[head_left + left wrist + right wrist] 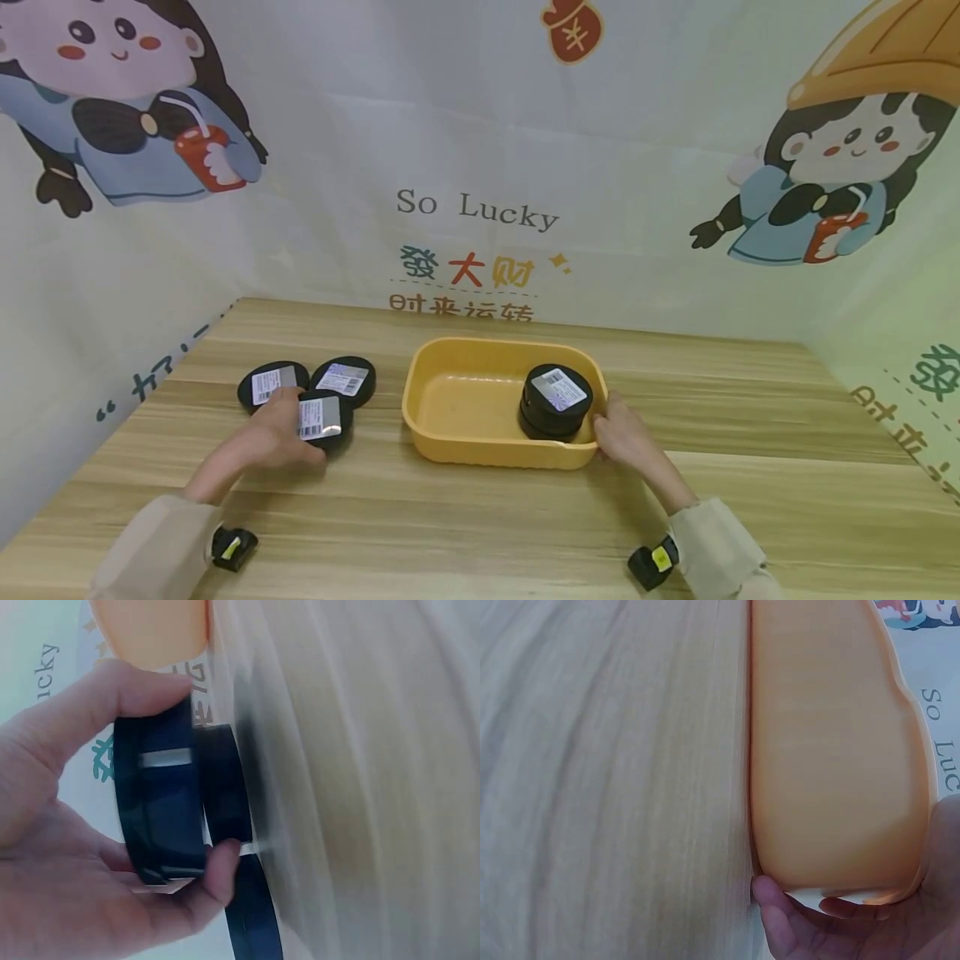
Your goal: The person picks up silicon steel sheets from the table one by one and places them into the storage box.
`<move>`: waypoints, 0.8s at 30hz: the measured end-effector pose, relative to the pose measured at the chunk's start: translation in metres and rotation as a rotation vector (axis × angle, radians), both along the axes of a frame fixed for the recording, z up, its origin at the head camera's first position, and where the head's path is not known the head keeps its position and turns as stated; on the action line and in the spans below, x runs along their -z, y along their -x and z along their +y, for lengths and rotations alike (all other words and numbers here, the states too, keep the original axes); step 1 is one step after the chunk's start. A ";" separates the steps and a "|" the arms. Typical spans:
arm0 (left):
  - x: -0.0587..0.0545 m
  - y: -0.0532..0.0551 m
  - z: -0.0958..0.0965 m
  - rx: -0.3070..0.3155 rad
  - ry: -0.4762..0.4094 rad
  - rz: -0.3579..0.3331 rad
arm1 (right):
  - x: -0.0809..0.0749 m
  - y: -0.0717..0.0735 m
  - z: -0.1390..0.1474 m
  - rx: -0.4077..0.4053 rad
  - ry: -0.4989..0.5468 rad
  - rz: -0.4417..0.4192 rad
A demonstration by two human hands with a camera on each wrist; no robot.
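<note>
From the head, the left hand (273, 435) grips a black round container (321, 419) with a silver-and-white label, its print too small to read; the hand covers part of the lid. Just beyond those fingers lie two more labelled containers (343, 377), side by side on the table. The right hand (624, 429) grips the near right end of a yellow bin (487, 451), some of its fingers hidden. Left of those fingers, inside the bin, stands a stack of black containers (556, 400); its lower part is half concealed. Wood-grain table (450, 533) runs out on both sides of the hands, and pale printed cloth (465, 125) hangs behind — the lowest line of characters cut off by the table edge.

The left wrist view shows thumb and fingers pinching the container by its rim, clear of the wood; other containers sit behind the fingertips, partly blocked and slightly blurred.

In the right wrist view, fingers curl against the bin's end, the thumb is hard to make out, and the bin's wall hides its contents.
</note>
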State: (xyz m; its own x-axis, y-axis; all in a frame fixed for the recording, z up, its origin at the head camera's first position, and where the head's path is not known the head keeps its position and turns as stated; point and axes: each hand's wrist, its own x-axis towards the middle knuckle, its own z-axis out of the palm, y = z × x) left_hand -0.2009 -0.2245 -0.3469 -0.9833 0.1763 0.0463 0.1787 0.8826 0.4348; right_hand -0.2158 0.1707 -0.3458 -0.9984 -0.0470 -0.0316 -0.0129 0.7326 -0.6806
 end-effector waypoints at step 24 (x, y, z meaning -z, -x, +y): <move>-0.018 0.011 0.040 -0.009 -0.282 0.219 | -0.001 0.000 0.000 0.015 -0.020 -0.003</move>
